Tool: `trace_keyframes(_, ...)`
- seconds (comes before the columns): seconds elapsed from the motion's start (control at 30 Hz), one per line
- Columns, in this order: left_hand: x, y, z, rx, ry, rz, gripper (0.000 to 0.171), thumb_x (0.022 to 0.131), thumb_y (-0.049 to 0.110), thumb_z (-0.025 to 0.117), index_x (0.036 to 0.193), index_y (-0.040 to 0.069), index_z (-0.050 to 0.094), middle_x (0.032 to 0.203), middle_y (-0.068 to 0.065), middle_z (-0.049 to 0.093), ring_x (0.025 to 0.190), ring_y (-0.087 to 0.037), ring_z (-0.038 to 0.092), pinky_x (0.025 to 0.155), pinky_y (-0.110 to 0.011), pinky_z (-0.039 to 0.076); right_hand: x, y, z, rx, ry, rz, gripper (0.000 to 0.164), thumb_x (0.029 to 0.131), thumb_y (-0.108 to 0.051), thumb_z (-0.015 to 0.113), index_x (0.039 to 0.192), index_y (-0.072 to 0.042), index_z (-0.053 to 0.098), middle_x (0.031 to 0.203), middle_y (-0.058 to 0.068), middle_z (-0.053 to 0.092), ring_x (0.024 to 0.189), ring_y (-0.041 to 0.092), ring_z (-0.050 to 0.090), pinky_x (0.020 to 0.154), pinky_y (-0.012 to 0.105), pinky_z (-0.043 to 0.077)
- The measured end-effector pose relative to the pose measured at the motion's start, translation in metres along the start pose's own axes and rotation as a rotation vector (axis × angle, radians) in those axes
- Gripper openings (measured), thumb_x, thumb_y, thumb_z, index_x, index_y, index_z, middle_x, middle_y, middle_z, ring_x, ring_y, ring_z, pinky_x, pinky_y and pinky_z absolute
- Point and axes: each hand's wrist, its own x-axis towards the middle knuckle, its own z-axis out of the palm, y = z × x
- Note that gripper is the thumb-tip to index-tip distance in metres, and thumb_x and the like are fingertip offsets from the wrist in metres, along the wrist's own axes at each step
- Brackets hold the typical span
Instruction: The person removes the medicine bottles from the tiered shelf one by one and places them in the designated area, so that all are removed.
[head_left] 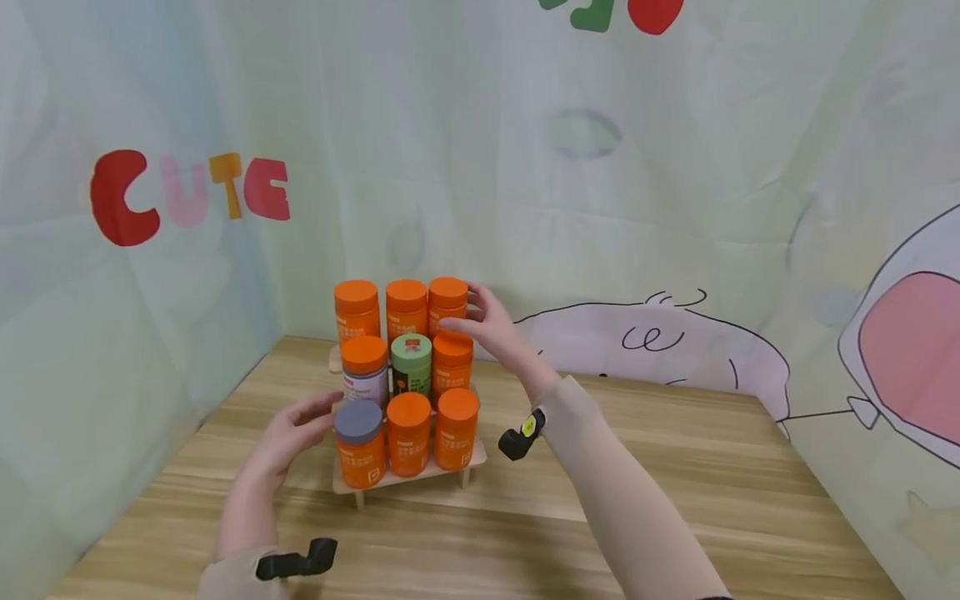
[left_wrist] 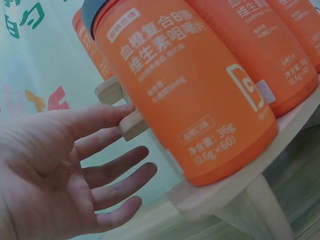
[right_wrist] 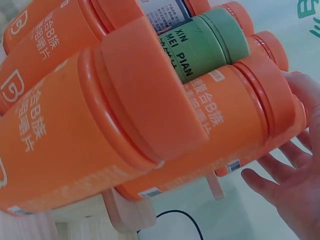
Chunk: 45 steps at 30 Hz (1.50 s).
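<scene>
A three-tier wooden rack point(head_left: 442, 477) carries rows of jars with orange bodies and lids. My left hand point(head_left: 288, 437) is at the rack's left side, fingers spread and gently bent. In the left wrist view its index fingertip is right at a wooden tier end point(left_wrist: 134, 125), beside the grey-lidded orange jar point(head_left: 362, 450). At the back right, my right hand point(head_left: 491, 325) reaches round the rear orange jar point(head_left: 447, 292), thumb in front and fingers along its right side. Those fingers point(right_wrist: 282, 172) look loosely spread in the right wrist view.
A green-lidded jar point(head_left: 412, 354) stands mid-rack, beside a white-labelled jar point(head_left: 365, 385) with an orange lid. The rack stands on a wood-grain table point(head_left: 637, 475). Printed curtains point(head_left: 450, 167) hang close behind and at both sides.
</scene>
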Motion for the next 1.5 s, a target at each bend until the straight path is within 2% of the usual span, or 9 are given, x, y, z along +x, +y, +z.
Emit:
trace_keyframes(0.13, 0.000, -0.004, 0.000, -0.010, -0.034, 0.016, 0.064, 0.100, 0.030, 0.056, 0.150, -0.001, 0.032, 0.153, -0.028, 0.030, 0.140, -0.041, 0.032, 0.108, -0.038, 0.040, -0.001, 0.003, 0.003, -0.004, 0.017, 0.005, 0.065, 0.089, -0.015, 0.069, 0.146, -0.010, 0.037, 0.140, 0.014, 0.048, 0.124, 0.034, 0.054, 0.103, 0.046, 0.047)
trace_keyframes(0.37, 0.002, -0.009, 0.002, -0.065, -0.058, 0.062, 0.063, 0.100, 0.024, 0.057, 0.151, -0.003, 0.030, 0.154, -0.031, 0.027, 0.142, -0.045, 0.026, 0.088, -0.011, 0.041, -0.003, 0.008, 0.003, -0.003, 0.056, 0.020, 0.064, 0.088, -0.016, 0.069, 0.144, -0.009, 0.039, 0.138, 0.014, 0.050, 0.123, 0.034, 0.055, 0.101, 0.046, 0.048)
trace_keyframes(0.6, 0.003, -0.011, 0.005, -0.075, -0.054, 0.060, 0.062, 0.101, 0.025, 0.054, 0.151, -0.002, 0.030, 0.154, -0.030, 0.027, 0.141, -0.044, 0.029, 0.093, -0.015, 0.044, -0.005, 0.007, 0.003, -0.019, 0.078, 0.040, 0.063, 0.089, -0.017, 0.069, 0.144, -0.009, 0.040, 0.138, 0.014, 0.051, 0.123, 0.031, 0.054, 0.101, 0.046, 0.048)
trace_keyframes(0.63, 0.004, -0.012, 0.005, -0.075, -0.050, 0.057, 0.062, 0.101, 0.026, 0.054, 0.151, -0.002, 0.030, 0.154, -0.029, 0.028, 0.141, -0.044, 0.030, 0.089, -0.012, 0.042, -0.005, 0.007, 0.002, -0.014, 0.085, 0.042, 0.062, 0.089, -0.017, 0.069, 0.144, -0.009, 0.040, 0.138, 0.014, 0.051, 0.123, 0.031, 0.054, 0.101, 0.046, 0.048)
trace_keyframes(0.9, 0.005, -0.019, 0.003, -0.073, -0.053, 0.066, 0.063, 0.102, 0.028, 0.052, 0.152, -0.001, 0.029, 0.153, -0.030, 0.029, 0.140, -0.043, 0.031, 0.088, -0.011, 0.043, -0.015, 0.004, -0.008, -0.020, 0.201, -0.022, 0.059, 0.089, -0.016, 0.069, 0.140, -0.004, 0.043, 0.137, 0.015, 0.052, 0.123, 0.033, 0.053, 0.102, 0.047, 0.046)
trace_keyframes(1.0, 0.006, -0.020, 0.002, -0.064, -0.043, 0.072, 0.062, 0.102, 0.029, 0.052, 0.152, -0.001, 0.030, 0.153, -0.030, 0.031, 0.135, -0.034, 0.040, 0.087, -0.012, 0.044, -0.019, 0.007, -0.017, -0.023, 0.248, -0.052, 0.058, 0.089, -0.015, 0.070, 0.140, -0.003, 0.044, 0.136, 0.016, 0.052, 0.121, 0.033, 0.052, 0.101, 0.047, 0.046)
trace_keyframes(1.1, 0.007, -0.020, 0.000, -0.062, -0.039, 0.079, 0.063, 0.101, 0.030, 0.053, 0.151, 0.000, 0.031, 0.152, -0.030, 0.032, 0.122, -0.010, 0.050, 0.087, -0.012, 0.044, -0.024, 0.013, -0.025, -0.015, 0.294, -0.070, 0.057, 0.088, -0.013, 0.070, 0.138, -0.002, 0.045, 0.135, 0.017, 0.053, 0.118, 0.034, 0.053, 0.100, 0.047, 0.046)
trace_keyframes(1.23, 0.009, -0.023, -0.001, -0.078, -0.043, 0.093, 0.062, 0.102, 0.030, 0.053, 0.151, -0.001, 0.030, 0.152, -0.031, 0.031, 0.104, 0.014, 0.049, 0.087, -0.011, 0.045, -0.032, 0.026, -0.033, -0.014, 0.333, -0.043, 0.058, 0.087, -0.012, 0.070, 0.138, -0.002, 0.044, 0.134, 0.017, 0.052, 0.119, 0.035, 0.053, 0.100, 0.048, 0.046)
trace_keyframes(1.5, 0.011, -0.027, -0.002, -0.078, -0.026, 0.115, 0.059, 0.102, 0.027, 0.053, 0.150, -0.002, 0.033, 0.149, -0.033, 0.034, 0.100, 0.013, 0.054, 0.086, -0.013, 0.047, -0.048, 0.057, -0.034, -0.050, 0.344, 0.035, 0.058, 0.086, -0.012, 0.071, 0.137, -0.001, 0.046, 0.134, 0.019, 0.053, 0.120, 0.037, 0.054, 0.100, 0.050, 0.046)
